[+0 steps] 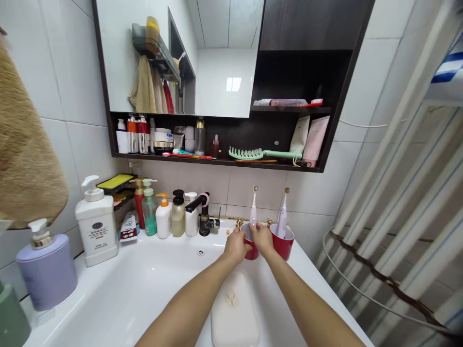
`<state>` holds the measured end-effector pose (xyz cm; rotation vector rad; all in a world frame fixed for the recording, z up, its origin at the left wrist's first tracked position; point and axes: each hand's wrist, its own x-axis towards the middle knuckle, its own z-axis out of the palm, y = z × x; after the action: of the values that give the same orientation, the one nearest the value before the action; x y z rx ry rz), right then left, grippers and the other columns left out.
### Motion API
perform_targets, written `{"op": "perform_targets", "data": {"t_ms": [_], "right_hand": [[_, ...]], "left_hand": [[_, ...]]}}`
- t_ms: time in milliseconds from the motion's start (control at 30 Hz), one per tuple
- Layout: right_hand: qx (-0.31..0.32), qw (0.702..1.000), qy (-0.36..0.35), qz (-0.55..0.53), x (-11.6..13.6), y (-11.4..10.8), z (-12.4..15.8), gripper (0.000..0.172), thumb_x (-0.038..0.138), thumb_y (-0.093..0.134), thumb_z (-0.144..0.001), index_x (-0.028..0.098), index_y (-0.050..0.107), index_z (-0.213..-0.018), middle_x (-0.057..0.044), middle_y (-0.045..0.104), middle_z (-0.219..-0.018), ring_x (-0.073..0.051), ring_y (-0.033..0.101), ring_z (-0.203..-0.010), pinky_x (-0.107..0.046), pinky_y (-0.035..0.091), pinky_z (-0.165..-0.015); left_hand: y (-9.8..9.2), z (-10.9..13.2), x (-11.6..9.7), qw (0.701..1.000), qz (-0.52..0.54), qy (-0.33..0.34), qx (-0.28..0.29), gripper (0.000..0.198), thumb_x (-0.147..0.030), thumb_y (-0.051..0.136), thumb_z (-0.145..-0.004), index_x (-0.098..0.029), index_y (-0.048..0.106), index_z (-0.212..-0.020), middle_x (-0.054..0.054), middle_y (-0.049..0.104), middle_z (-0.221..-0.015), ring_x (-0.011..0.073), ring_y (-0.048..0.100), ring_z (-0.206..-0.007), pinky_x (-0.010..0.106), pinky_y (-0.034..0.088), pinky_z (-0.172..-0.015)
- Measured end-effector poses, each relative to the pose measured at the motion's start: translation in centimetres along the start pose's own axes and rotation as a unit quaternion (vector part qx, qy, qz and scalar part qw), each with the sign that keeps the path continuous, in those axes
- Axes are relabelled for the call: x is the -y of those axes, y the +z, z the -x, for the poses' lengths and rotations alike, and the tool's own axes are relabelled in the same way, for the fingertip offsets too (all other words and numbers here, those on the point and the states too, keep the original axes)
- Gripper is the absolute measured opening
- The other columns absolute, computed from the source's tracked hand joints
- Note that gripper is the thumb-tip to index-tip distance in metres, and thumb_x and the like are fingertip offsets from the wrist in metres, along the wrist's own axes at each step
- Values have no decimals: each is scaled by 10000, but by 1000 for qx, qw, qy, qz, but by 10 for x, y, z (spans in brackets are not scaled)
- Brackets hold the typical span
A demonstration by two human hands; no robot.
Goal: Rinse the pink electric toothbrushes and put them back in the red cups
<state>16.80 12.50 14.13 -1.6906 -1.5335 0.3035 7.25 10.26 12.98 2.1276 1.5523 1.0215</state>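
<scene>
At the right back of the sink, my left hand point(236, 246) is closed around the side of a red cup point(252, 253) with a pale inside. A light-pink electric toothbrush point(253, 212) stands upright in that cup, its head pointing up. My right hand point(262, 237) has its fingers closed on the lower handle of this toothbrush, at the cup's rim; some fingertips are hidden. Just right of my right hand is a second red cup point(283, 246), holding a pale purple electric toothbrush point(282, 217) that leans slightly.
Below my forearms a white lidded box point(235, 318) lies in the white sink point(152, 279). A black faucet point(204, 217) and several pump bottles point(164, 217) line the back edge. Overhead, a dark cabinet shelf point(217, 161) juts out. White pipes point(383, 193) stand at the right.
</scene>
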Motion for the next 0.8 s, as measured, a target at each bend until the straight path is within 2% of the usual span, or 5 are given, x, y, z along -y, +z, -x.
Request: {"op": "perform_targets", "data": {"t_ms": [267,467,567,667,800], "right_hand": [[8,998,29,48,-10,16,-41,234,285,361,-731,148,466,-888,-33,506,-880,-115,492,-737,-312,400,-642],[2,999,19,36,-8,16,-52,229,285,375,-724,145,470,-878,-30,506,-886,-117,490,-746,-321,394,-652],[-35,999,6,14,-4,8,-46,262,277,402,-703,126,466,-908,-62,507,-894,-153,473,-804,-344,356,-705],[-92,995,-11,-24,4,-5,-27,380,259,401,-668,77,422,-1000,-110,506,-873,-199,444,-844,-331,316,-742],[-109,988,-50,-97,27,-28,17,484,255,353,-657,108,299,-1115,1,484,-591,-136,471,-583,-276,375,-598]], "left_hand": [[11,-37,9,1000,-5,-9,9,164,-179,533,-535,-172,506,-697,19,484,-860,134,465,-723,237,343,-642],[8,-45,7,999,27,-24,15,314,-151,537,-517,-169,489,-826,46,479,-925,156,462,-794,254,337,-705],[1,-37,9,998,62,-26,-6,462,-108,542,-492,-181,437,-936,43,455,-981,147,426,-876,231,306,-762],[-13,-25,9,992,106,-46,-47,468,-106,514,-520,-171,410,-971,41,472,-922,128,431,-844,223,313,-746],[-45,-1,-14,974,194,-70,-89,512,-98,416,-597,-152,273,-1086,-28,472,-629,60,441,-565,185,355,-579]]}}
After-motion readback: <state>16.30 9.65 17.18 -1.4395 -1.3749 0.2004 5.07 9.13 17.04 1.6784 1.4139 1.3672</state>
